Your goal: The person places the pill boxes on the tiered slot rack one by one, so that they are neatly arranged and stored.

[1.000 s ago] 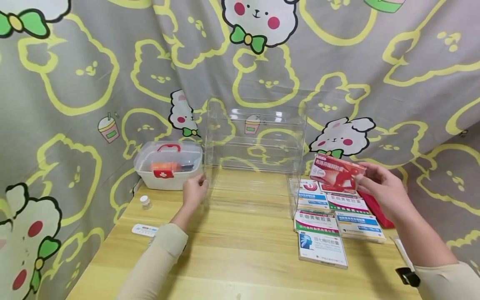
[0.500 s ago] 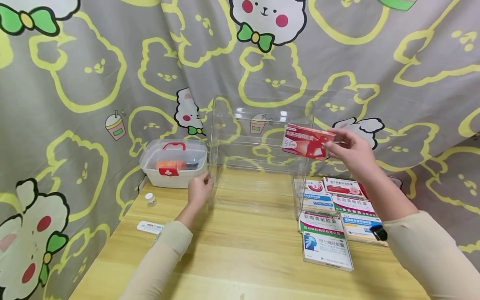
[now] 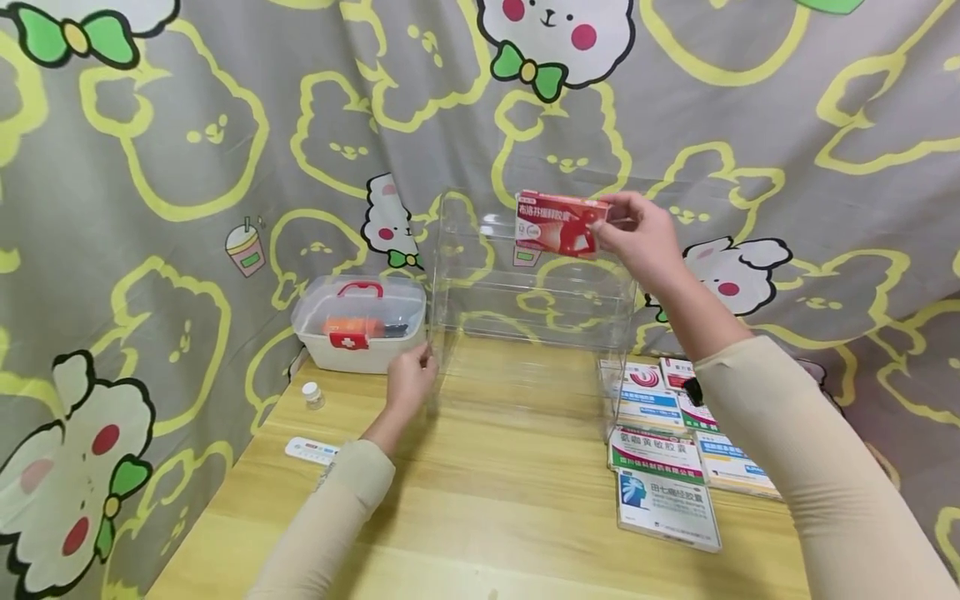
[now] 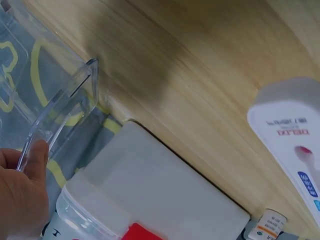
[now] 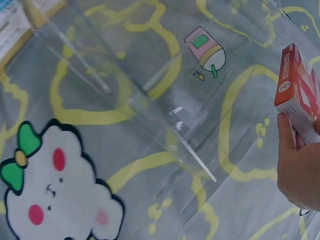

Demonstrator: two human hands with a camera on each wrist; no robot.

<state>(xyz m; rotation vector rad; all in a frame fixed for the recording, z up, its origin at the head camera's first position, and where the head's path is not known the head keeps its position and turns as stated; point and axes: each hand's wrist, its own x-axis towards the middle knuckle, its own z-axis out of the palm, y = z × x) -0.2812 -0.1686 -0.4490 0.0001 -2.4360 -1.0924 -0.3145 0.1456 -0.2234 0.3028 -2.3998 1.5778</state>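
Note:
A red medicine box (image 3: 558, 223) with white lettering is held by its right end in my right hand (image 3: 641, 237), in front of the upper part of a clear acrylic rack (image 3: 525, 304). The right wrist view shows the box (image 5: 300, 85) between thumb and fingers of the hand (image 5: 300, 170). My left hand (image 3: 411, 379) is at the rack's left side. In the left wrist view, the hand (image 4: 22, 195) pinches the edge of the clear side panel (image 4: 65, 105) between thumb and fingers.
Several medicine boxes (image 3: 667, 508) lie right of the rack. A white first-aid box (image 3: 360, 325) with a clear lid stands left of it. A small white bottle (image 3: 312, 395) and a white thermometer-like device (image 3: 311, 450) lie nearer. A patterned curtain (image 3: 300, 125) hangs behind.
My right hand has carried the red medicine box up and left from above the other boxes to the rack's upper part. The left hand stays at the rack's left side.

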